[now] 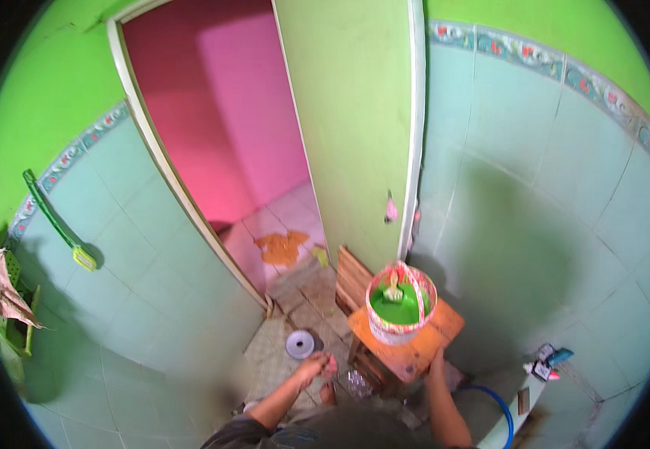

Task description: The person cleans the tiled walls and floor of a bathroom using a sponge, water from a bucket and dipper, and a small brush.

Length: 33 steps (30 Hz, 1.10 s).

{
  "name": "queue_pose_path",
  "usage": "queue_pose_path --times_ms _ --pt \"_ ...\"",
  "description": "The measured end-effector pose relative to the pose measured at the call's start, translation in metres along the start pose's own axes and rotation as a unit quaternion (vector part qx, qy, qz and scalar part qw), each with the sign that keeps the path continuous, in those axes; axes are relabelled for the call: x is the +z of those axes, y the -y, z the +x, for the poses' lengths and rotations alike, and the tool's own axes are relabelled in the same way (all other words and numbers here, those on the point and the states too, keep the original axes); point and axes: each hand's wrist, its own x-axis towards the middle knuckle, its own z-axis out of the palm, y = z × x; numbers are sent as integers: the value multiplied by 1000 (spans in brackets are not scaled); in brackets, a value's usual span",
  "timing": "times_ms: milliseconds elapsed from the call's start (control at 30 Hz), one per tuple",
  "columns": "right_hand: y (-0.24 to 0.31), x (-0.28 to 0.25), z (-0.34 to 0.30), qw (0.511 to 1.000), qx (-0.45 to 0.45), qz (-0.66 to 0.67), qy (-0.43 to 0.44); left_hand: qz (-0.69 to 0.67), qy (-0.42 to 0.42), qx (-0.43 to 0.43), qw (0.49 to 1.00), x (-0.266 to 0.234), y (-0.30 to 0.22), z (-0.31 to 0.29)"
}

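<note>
An orange wooden stool [444, 323] stands before me at the right. On its seat is a paint bucket [392, 334] with a red and white patterned rim, holding bright green paint [409, 310]. A brush [393, 289] with a pale handle leans inside the bucket. My right hand [436, 364] grips the stool's near right edge. To the left of the stool, my left hand [313, 367] is closed with its fingers curled; something pink shows at the fingertips, too small to name. Just beyond it on the floor lies a round whitish disc [300, 344] with a dark centre.
An open light-green door [351, 135] stands behind the stool; a doorway shows a pink wall [257, 105] and orange-brown floor patch [281, 248]. A green long-handled brush [52, 213] hangs on the left tiles. A blue hose [501, 404] curves at lower right.
</note>
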Motion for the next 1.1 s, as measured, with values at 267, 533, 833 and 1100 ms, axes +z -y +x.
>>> queue_pose_path --times_ms 267,533,833,1100 --pt "-18 -64 51 993 -108 -28 -35 -39 -8 -56 998 15 22 2" --pt "-15 -30 34 992 -117 -41 -32 25 -37 -15 999 10 17 -21" --pt "-3 -19 28 988 -130 -58 -56 -3 8 -15 1000 1 28 -12" --pt "5 -2 25 988 -125 -74 -55 -61 61 -11 996 -26 50 35"
